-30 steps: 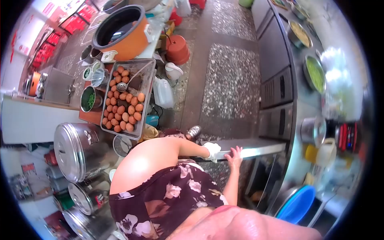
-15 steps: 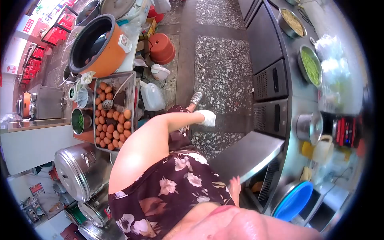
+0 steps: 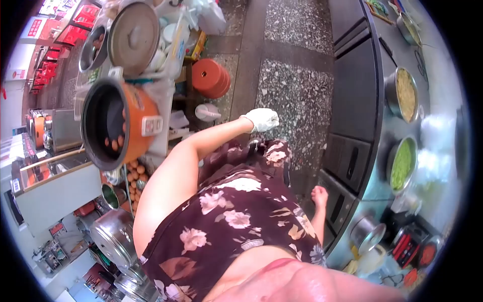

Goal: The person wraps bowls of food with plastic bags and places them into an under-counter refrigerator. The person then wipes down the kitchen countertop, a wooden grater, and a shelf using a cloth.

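My left hand (image 3: 264, 120), in a white glove, is held out in front of my body above the speckled floor. Its fingers are curled in, and nothing shows in them. My right hand (image 3: 319, 196), bare, hangs low beside the dark cabinet front (image 3: 347, 157) with its fingers folded into a fist. Neither hand appears to hold anything. My dark flowered clothing (image 3: 236, 194) fills the middle of the view. On the left stands an orange pot (image 3: 136, 121) with several brown eggs (image 3: 114, 145) inside. More eggs (image 3: 135, 178) lie behind my left arm, partly hidden.
A steel counter on the right bears a bowl of shredded yellowish food (image 3: 405, 94), a bowl of chopped greens (image 3: 402, 163) and a metal pot (image 3: 370, 234). Reddish stacked buckets (image 3: 211, 78) stand on the floor (image 3: 292, 88). A large round lid (image 3: 133, 39) lies behind the orange pot.
My body has moved forward, so the counters slide down the view. My right hand has left the open metal door and closed into a fist. My gloved left hand is higher in the view.
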`<state>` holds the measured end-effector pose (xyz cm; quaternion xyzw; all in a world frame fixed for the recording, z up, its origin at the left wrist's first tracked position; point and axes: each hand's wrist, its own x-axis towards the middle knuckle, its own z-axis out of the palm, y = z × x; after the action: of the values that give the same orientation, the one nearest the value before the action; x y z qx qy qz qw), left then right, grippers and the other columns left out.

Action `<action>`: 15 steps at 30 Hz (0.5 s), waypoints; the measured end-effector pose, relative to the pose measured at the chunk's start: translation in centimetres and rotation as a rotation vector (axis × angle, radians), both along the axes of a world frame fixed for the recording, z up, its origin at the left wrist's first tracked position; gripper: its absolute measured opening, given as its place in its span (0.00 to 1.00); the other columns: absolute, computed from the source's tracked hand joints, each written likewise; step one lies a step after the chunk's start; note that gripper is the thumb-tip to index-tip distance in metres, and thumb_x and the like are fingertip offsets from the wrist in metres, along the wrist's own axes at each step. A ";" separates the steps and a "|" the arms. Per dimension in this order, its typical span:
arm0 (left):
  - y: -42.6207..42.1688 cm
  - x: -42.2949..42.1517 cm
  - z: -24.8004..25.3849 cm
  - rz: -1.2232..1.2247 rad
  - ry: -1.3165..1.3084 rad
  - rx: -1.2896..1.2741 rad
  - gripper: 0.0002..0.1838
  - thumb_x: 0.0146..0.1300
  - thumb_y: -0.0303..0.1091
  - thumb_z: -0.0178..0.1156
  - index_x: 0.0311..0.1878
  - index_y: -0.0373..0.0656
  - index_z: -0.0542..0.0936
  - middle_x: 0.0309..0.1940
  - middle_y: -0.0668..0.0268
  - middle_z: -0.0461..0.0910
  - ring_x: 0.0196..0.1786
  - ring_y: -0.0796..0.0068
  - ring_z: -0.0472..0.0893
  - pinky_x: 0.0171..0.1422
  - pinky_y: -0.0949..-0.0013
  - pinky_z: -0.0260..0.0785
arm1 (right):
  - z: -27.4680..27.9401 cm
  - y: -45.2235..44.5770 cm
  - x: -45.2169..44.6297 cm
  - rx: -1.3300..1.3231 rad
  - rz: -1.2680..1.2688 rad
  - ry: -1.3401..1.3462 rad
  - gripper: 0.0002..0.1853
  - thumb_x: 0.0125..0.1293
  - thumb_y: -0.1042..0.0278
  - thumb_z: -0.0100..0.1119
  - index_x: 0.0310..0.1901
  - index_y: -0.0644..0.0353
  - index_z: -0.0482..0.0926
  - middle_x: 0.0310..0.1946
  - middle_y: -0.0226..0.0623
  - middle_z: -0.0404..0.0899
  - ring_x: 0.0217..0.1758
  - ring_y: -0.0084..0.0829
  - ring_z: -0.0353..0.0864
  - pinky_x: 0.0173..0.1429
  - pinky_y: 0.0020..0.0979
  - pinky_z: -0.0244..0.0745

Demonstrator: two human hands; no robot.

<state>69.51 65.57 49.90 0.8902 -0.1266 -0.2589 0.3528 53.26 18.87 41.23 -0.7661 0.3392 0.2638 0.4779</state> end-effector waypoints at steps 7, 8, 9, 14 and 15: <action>5.9 18.4 0.5 0.156 -0.016 -0.139 0.17 0.65 0.46 0.49 0.43 0.42 0.78 0.39 0.55 0.80 0.45 0.52 0.77 0.50 0.59 0.68 | -2.1 6.3 26.2 0.122 -0.062 0.088 0.15 0.66 0.61 0.56 0.50 0.60 0.74 0.36 0.34 0.81 0.31 0.21 0.80 0.31 0.20 0.75; 7.3 21.5 -1.0 0.195 0.011 -0.120 0.18 0.65 0.47 0.49 0.42 0.42 0.78 0.39 0.55 0.80 0.45 0.52 0.77 0.50 0.59 0.68 | -2.7 8.1 30.5 0.126 -0.098 0.103 0.16 0.66 0.60 0.56 0.50 0.60 0.74 0.38 0.35 0.81 0.33 0.22 0.80 0.33 0.21 0.76; 8.8 24.6 -2.1 0.232 -0.003 -0.124 0.18 0.65 0.47 0.49 0.42 0.42 0.78 0.40 0.55 0.79 0.46 0.53 0.77 0.51 0.59 0.68 | -3.3 9.9 34.8 0.130 -0.132 0.122 0.16 0.66 0.60 0.56 0.50 0.59 0.74 0.39 0.36 0.81 0.35 0.24 0.81 0.34 0.23 0.77; 17.2 40.2 -7.1 0.483 0.182 0.006 0.20 0.64 0.49 0.50 0.46 0.42 0.78 0.45 0.55 0.79 0.51 0.55 0.76 0.56 0.60 0.66 | -11.4 18.9 58.0 0.215 0.024 0.150 0.11 0.66 0.62 0.56 0.45 0.58 0.75 0.34 0.34 0.81 0.28 0.23 0.80 0.28 0.20 0.73; 19.1 42.6 -8.8 0.539 0.190 0.011 0.21 0.64 0.50 0.50 0.46 0.42 0.78 0.45 0.55 0.79 0.51 0.54 0.76 0.56 0.60 0.66 | -14.0 20.5 62.4 0.196 0.140 0.101 0.10 0.66 0.62 0.56 0.43 0.58 0.76 0.32 0.33 0.80 0.26 0.21 0.78 0.26 0.19 0.71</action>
<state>112.08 84.63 41.07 0.8654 0.1498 -0.2388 0.4142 115.64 39.41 27.25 -0.7233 0.2812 0.3668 0.5131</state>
